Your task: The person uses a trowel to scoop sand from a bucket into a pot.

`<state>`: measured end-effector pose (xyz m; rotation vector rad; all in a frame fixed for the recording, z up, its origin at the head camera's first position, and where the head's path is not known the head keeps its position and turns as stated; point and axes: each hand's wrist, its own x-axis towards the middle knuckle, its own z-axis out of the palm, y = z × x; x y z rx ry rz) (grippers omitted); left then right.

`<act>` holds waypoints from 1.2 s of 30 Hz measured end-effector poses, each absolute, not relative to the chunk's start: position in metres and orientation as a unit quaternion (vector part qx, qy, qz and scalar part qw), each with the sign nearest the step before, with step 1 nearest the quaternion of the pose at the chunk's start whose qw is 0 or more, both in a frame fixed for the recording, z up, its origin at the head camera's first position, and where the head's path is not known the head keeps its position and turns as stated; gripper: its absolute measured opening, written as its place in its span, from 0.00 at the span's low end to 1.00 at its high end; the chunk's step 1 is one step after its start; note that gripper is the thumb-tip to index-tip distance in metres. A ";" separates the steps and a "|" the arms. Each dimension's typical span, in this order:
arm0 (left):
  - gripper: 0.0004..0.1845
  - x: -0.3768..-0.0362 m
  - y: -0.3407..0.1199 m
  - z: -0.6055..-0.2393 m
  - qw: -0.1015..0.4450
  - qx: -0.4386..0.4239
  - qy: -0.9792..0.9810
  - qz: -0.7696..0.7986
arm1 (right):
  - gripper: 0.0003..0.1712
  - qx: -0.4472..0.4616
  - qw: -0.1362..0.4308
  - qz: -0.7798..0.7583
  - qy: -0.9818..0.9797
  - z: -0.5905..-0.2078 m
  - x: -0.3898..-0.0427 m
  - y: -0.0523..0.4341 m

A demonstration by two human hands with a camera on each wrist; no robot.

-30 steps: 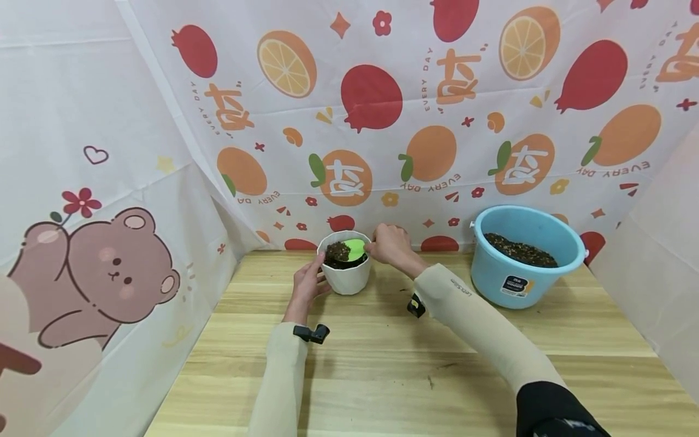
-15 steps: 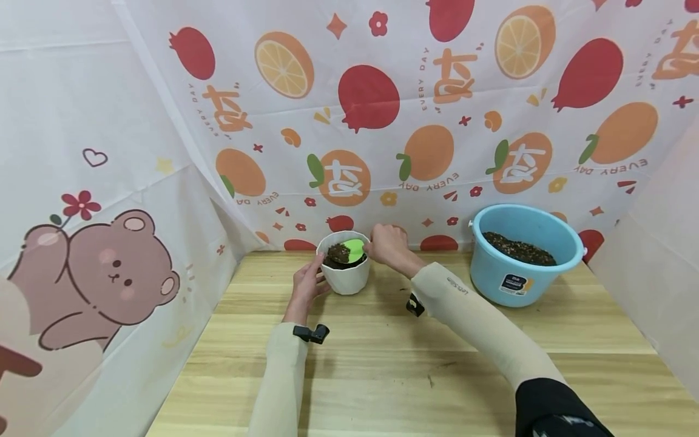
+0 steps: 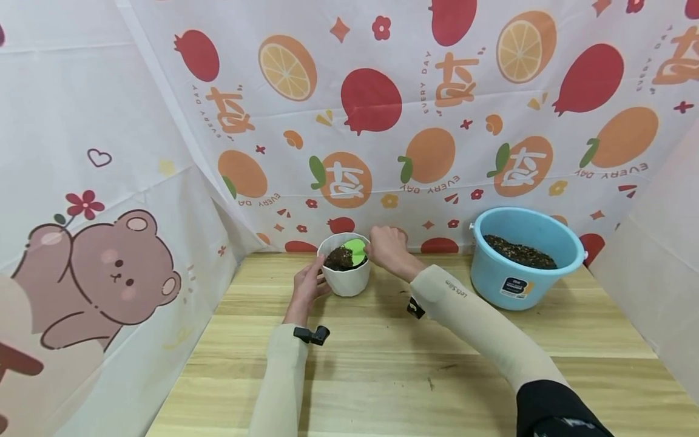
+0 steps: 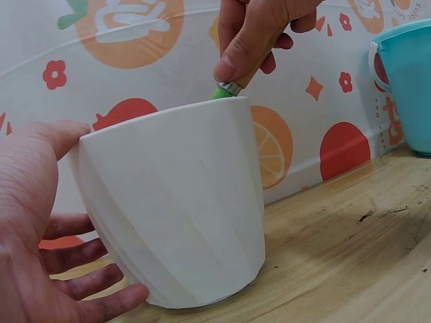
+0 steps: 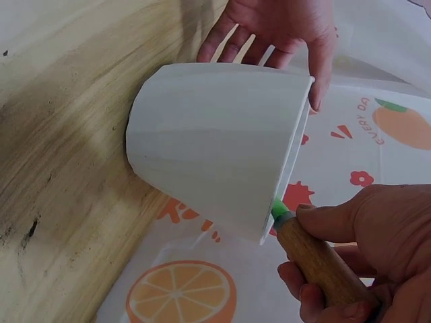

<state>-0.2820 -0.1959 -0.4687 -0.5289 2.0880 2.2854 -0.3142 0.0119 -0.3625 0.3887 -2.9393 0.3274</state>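
Note:
A white ribbed pot (image 3: 345,278) (image 4: 175,202) (image 5: 215,145) holding dark soil (image 3: 337,260) stands on the wooden table (image 3: 382,364) near the back wall. My left hand (image 3: 307,284) (image 4: 34,222) (image 5: 276,27) cups the pot's left side with spread fingers. My right hand (image 3: 389,247) (image 4: 259,33) (image 5: 350,249) grips the wooden handle (image 5: 318,264) of a green trowel (image 3: 355,250), whose blade is tilted inside the pot over the soil.
A light blue bucket (image 3: 524,258) partly filled with soil stands at the back right of the table. Printed fabric walls close in the left, back and right sides. The table's front half is bare wood.
The trowel blade has tipped more upright in the pot and the soil heap has shifted to its left. Both hands stay in place.

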 end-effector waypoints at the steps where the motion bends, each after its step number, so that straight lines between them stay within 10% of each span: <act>1: 0.37 -0.282 -0.196 -0.468 0.002 -0.169 0.666 0.727 | 0.27 0.129 0.081 0.104 -0.983 -0.362 -0.314 0.011; 36: 0.40 -0.284 -0.196 -0.469 0.004 -0.167 0.662 0.731 | 0.15 0.211 0.228 -0.012 -0.950 -0.368 -0.302 0.015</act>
